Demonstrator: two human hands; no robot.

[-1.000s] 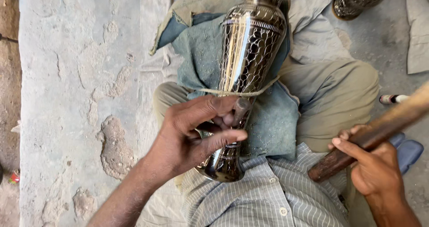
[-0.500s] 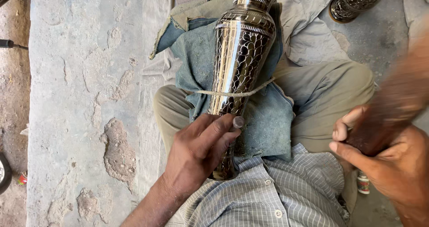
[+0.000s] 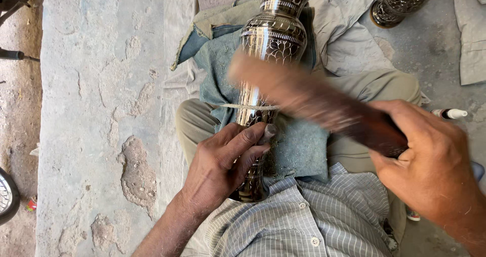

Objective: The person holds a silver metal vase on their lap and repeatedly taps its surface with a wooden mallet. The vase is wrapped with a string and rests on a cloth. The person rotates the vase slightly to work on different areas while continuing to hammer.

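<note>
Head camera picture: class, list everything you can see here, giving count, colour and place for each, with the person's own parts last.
Metal vase: one, shiny silver with dark engraved pattern, lying on the lap.
Cloth pad: one, blue-green, under the vase.
String: one, pale, across the vase.
Wooden stick: one, brown, blurred, over the vase.
Second vase: one, dark patterned, top right on the floor.
Marker: one, white, right edge.
Concrete slab: one, grey, left.
Striped shirt: one, grey-white, bottom.
Left hand: gripping the vase's narrow end.
Right hand: gripping the stick.
</note>
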